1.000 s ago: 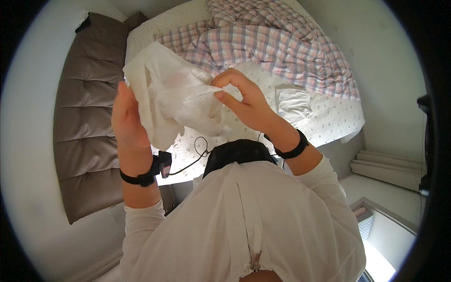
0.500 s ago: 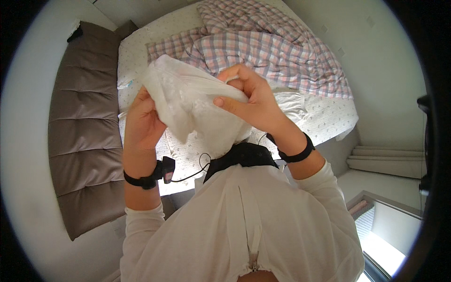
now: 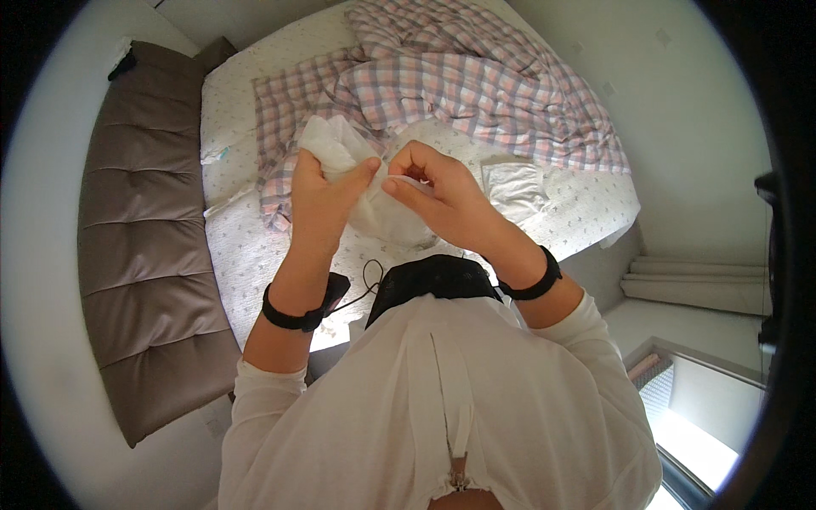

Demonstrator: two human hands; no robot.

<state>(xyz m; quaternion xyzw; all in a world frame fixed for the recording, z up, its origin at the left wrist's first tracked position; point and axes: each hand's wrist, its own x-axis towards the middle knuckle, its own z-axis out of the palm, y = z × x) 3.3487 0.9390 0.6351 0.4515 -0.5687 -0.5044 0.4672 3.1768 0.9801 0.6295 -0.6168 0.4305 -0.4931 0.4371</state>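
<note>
A thin, crumpled white cloth (image 3: 389, 217) hangs between my hands above the bed; what kind of cloth it is I cannot tell. My left hand (image 3: 327, 200) is closed on it, thumb on top, with a bunched part sticking out beyond the fingers. Close beside it, my right hand (image 3: 438, 187) pinches an edge of the same cloth between thumb and bent fingers. Further right on the mattress lies a flat, folded white cloth (image 3: 515, 189), apart from both hands.
Under my hands is a bed with a patterned white sheet (image 3: 246, 110). A pink and grey checked quilt (image 3: 476, 85) is heaped across its far part. The brown padded headboard (image 3: 149, 229) runs along the left. A black cable (image 3: 367, 285) loops near my left wrist.
My left hand has moved right, closer to the right hand, and gripped the cloth anew. The spread cloth is now gathered smaller, and the folded cloth on the right shows more fully.
</note>
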